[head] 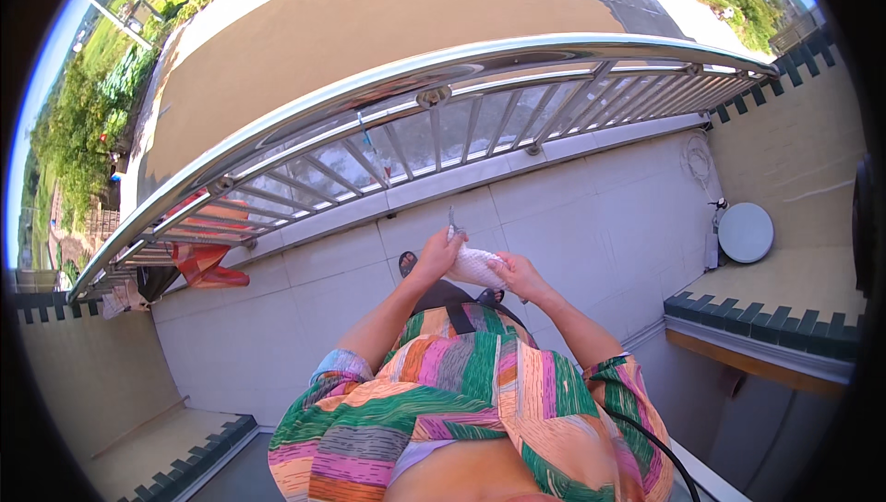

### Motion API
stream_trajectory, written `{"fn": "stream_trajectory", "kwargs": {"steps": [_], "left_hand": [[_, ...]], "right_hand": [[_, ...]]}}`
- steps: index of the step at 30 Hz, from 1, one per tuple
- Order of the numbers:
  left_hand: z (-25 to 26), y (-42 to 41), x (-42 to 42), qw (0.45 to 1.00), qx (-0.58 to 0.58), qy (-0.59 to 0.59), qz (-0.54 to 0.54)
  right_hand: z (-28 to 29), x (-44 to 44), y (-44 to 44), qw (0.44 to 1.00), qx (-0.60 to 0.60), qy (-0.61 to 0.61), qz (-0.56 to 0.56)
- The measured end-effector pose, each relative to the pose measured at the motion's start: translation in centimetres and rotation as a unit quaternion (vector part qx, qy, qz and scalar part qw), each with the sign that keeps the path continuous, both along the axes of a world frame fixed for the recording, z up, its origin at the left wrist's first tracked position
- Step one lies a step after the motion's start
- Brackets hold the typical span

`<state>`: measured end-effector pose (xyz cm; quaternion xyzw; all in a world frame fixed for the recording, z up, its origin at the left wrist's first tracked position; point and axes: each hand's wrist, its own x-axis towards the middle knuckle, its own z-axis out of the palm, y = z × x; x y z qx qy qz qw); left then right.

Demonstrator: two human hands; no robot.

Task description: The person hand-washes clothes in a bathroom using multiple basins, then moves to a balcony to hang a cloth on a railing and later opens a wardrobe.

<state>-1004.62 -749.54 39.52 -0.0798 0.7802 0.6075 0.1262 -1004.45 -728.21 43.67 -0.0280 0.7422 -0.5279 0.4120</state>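
Note:
A white, bumpy-textured cloth piece point(474, 266), bunched into a roll, is held out in front of my body above the tiled floor. My left hand point(443, 254) closes on its upper left end, where a thin grey strip point(453, 219) sticks up past the fingers. At the lower right end, my right hand point(524, 278) grips the same piece. A small grey tip shows just below that hand. The material is too small in view to tell whether it is knitted or woven.
A stainless steel railing point(434, 98) curves across in front, above the balcony's tile floor point(332, 280). Red-and-orange fabric or bags point(208, 268) lie by its left end. A white satellite dish point(745, 233) stands at right beside coiled white cable point(698, 159).

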Motion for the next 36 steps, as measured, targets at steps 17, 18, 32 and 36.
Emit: {"fn": "stream_trajectory", "kwargs": {"steps": [17,18,32,36], "left_hand": [[-10.4,-18.0,-14.0,0.964,0.03,-0.024,0.263],[-11.2,-18.6,-15.2,0.963,0.028,-0.042,0.264],[-17.1,-19.7,-21.6,0.949,0.052,-0.096,0.295],[-18.3,-20.0,-22.2,0.947,0.097,-0.055,0.302]], "right_hand": [[3.3,-1.1,-4.4,0.978,-0.035,0.018,-0.203],[3.4,-1.2,-5.0,0.979,-0.02,0.027,-0.201],[3.3,0.5,-7.4,0.967,0.043,0.05,-0.245],[2.9,0.3,-7.7,0.964,0.051,0.1,-0.24]]}}
